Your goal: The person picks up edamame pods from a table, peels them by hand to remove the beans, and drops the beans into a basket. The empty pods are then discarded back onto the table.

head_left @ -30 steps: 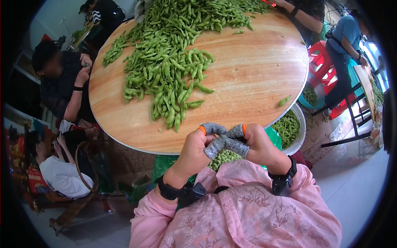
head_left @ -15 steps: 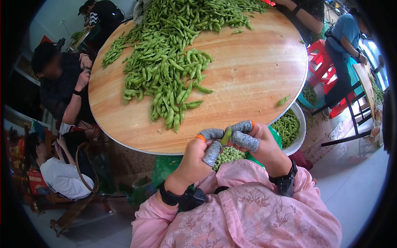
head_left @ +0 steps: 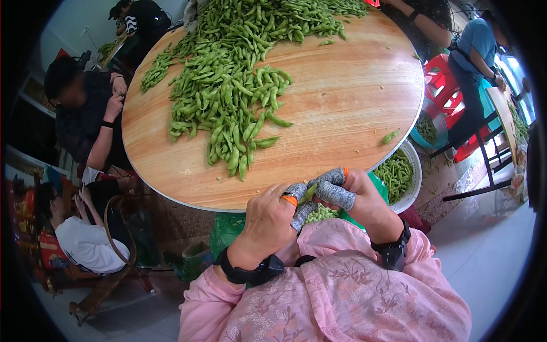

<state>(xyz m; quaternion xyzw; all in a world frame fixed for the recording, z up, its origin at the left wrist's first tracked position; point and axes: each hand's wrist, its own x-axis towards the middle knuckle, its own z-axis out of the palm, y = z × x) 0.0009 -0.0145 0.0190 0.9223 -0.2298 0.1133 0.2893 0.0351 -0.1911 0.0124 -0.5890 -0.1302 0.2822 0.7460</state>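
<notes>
A green soybean pod (head_left: 309, 192) is pinched between my two hands, just off the near edge of the round wooden table (head_left: 342, 108). My left hand (head_left: 270, 215) has its thumb and index finger, both in grey knitted finger covers, closed at the pod's left end. My right hand (head_left: 367, 200), with similar covers, grips its other side. Below the hands lie shelled green beans (head_left: 321, 214), partly hidden by my fingers. A large heap of unshelled pods (head_left: 228, 97) spreads over the left and far parts of the table.
A white basket (head_left: 419, 176) of pods stands below the table's right edge, beside green plastic (head_left: 376, 188). One stray pod (head_left: 391, 137) lies near that edge. A person in dark clothes (head_left: 85, 108) works at the left side; another person's arm (head_left: 424, 25) is at the far right.
My left hand has turned more palm-down and shifted slightly, its fingers closing in on the pod. The pod is tilted more to the right. My right hand has barely moved.
</notes>
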